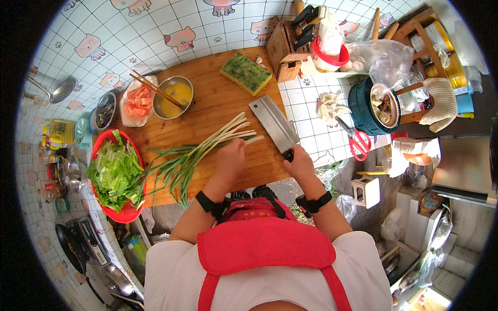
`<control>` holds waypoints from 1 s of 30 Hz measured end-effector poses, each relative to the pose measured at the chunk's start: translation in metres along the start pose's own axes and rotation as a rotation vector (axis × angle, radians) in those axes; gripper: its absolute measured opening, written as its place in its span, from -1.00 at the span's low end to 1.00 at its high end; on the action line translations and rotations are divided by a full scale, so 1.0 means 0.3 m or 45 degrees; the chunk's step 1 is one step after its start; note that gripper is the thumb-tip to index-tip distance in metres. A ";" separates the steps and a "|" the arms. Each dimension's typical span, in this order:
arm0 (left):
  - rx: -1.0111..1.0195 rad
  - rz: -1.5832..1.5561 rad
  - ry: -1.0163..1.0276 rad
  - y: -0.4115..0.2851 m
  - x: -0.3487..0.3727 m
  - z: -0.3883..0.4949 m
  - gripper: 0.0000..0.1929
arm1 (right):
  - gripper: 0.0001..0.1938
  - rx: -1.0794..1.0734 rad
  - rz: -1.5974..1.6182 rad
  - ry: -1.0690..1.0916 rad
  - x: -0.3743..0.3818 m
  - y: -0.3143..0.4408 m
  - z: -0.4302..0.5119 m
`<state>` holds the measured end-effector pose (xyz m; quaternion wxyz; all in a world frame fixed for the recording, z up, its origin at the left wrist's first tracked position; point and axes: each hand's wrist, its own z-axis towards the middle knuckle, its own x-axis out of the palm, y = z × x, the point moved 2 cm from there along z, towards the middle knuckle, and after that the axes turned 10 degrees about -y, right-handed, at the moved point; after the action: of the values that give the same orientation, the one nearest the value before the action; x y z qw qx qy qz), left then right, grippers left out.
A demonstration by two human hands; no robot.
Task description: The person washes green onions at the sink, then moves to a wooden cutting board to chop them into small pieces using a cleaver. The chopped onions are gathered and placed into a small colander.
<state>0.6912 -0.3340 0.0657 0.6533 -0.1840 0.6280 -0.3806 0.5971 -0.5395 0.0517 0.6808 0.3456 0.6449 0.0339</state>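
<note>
In my right hand [301,161] is the black handle of a cleaver [274,123], whose broad steel blade lies over the right part of the wooden board [216,103]. My left hand [232,157], a little blurred, has its fingers round a scallion stalk [255,140], and the white end juts out toward the blade. Beside that hand lies a spread bunch of scallions [202,149], white ends up and right, green leaves down and left. A metal bowl of beaten egg [172,110] with wooden chopsticks [163,92] resting in it stands farther back on the board.
Left of the scallions is a red basket of lettuce [116,171]. Cut tomatoes [138,103] fill a clear container near the bowl. A green-yellow sponge [246,74] lies at the back, by a knife block [286,46]. Red-handled scissors [358,144] rest to the right.
</note>
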 end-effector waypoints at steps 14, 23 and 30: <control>-0.202 0.477 0.216 0.180 0.027 0.344 -0.76 | -0.71 -0.091 0.519 -0.039 -0.107 0.160 -0.022; -0.089 0.469 0.267 0.187 0.005 0.301 -0.80 | -0.74 -0.130 0.362 -0.002 -0.056 0.211 -0.031; -0.206 0.310 0.180 0.175 -0.010 0.313 -0.81 | -0.75 -0.091 0.408 -0.027 -0.070 0.229 -0.034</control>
<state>0.7957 -0.3204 0.0435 0.6319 -0.1314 0.7186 -0.2588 0.6117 -0.4934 0.1058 0.6854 0.4197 0.5728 0.1613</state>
